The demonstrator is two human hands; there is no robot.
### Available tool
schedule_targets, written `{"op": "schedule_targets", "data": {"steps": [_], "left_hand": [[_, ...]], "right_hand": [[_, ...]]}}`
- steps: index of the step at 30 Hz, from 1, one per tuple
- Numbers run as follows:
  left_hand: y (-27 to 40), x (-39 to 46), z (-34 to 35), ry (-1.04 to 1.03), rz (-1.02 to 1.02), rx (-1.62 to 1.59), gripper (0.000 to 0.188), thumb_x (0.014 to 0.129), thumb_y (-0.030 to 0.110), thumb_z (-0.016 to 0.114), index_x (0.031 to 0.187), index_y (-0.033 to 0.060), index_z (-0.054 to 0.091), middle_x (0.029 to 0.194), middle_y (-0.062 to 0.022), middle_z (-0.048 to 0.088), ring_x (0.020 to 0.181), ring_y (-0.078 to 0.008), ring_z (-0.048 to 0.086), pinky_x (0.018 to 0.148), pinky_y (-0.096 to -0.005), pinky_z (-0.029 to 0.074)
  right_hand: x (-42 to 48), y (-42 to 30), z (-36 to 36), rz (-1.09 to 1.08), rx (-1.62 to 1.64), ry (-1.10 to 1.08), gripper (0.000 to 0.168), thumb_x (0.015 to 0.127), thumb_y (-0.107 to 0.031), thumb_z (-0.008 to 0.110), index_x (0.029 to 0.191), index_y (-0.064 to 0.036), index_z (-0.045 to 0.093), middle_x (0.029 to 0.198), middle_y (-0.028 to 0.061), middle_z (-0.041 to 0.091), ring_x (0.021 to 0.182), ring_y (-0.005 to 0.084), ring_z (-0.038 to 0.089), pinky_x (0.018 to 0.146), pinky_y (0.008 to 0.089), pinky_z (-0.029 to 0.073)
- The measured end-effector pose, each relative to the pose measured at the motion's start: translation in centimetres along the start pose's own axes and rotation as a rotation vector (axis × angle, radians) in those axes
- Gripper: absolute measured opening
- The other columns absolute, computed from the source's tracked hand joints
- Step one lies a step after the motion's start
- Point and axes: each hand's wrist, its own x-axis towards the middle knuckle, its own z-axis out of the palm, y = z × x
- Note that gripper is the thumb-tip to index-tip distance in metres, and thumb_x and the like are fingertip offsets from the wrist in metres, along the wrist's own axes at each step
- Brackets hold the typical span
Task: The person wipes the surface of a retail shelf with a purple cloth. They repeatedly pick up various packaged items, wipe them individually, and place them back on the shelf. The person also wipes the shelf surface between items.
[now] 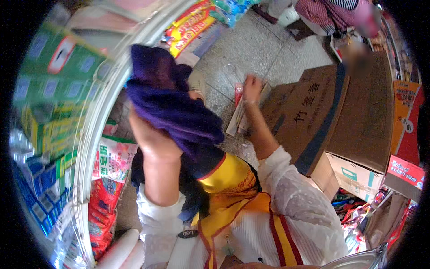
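Note:
A dark purple towel-like cloth (174,107) hangs bunched over my left hand (144,131), which grips it beside the white-framed counter. Most of those fingers are hidden under its folds; a bit of fingertip shows at the cloth's far edge. My right hand (252,88) is stretched out over the tiled floor, left of a large brown cardboard box (309,111). Its fingers look curled and are blurred. Close beside them is a small red object (238,92); whether the hand touches it is unclear. I wear a yellow apron (228,175) with dark red trim.
Along my left runs a counter's white frame (100,134), with green boxes (63,64) behind it. Red and white packets (107,198) stand at its foot. A smaller open carton (352,175) sits by the large box. Another person (322,16) is at the far right.

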Motion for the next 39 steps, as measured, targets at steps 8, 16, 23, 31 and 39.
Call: {"op": "schedule_targets", "data": {"steps": [8,16,23,31,39], "left_hand": [[-3.2,3.2,0.3,0.125,-0.090,0.092,0.047,0.089,0.038,0.039,0.128,0.0129,0.044,0.120,-0.0127,0.051,0.088,-0.0268,0.046,0.073,-0.0370,0.037],[-4.6,4.2,-4.1,0.336,-0.211,0.216,0.053,0.087,0.045,0.040,0.129,0.0128,0.043,0.122,-0.0133,0.049,0.098,-0.0288,0.047,0.077,-0.0402,0.037],[-5.6,5.0,-6.8,0.460,-0.240,0.348,0.052,0.089,0.044,0.037,0.128,0.0102,0.043,0.123,-0.0126,0.050,0.101,-0.0327,0.052,0.079,-0.0490,0.046],[-8.5,7.2,-6.5,0.541,-0.288,0.764,0.046,0.093,0.035,0.031,0.126,0.0063,0.044,0.120,-0.0120,0.053,0.104,-0.0278,0.053,0.087,-0.0419,0.045],[-9.7,8.7,-6.2,0.500,-0.263,0.464,0.044,0.092,0.034,0.034,0.120,0.0049,0.050,0.114,-0.0106,0.056,0.106,-0.0272,0.052,0.094,-0.0393,0.040]], "right_hand": [[-19.9,21.2,1.1,0.268,-0.838,-0.644,0.051,0.077,-0.036,0.061,0.111,0.001,0.053,0.112,0.0221,0.051,0.103,0.0396,0.049,0.087,0.0470,0.041],[-7.7,20.8,1.0,0.532,-0.738,-0.446,0.092,0.060,-0.046,0.077,0.125,0.006,0.039,0.134,0.0215,0.038,0.123,0.0372,0.038,0.100,0.0411,0.035],[-2.7,23.4,1.6,0.787,-0.710,-0.332,0.107,0.050,-0.044,0.082,0.131,0.004,0.031,0.136,0.0242,0.034,0.125,0.0377,0.035,0.101,0.0412,0.033],[-8.6,18.8,4.8,0.463,-0.768,-0.294,0.094,0.054,-0.050,0.076,0.128,-0.006,0.036,0.125,0.0208,0.040,0.116,0.0354,0.039,0.100,0.0477,0.031],[-9.0,19.0,5.8,0.649,-0.666,-0.279,0.087,0.056,-0.049,0.074,0.122,-0.003,0.041,0.125,0.0210,0.043,0.116,0.0386,0.041,0.095,0.0519,0.035]]}}
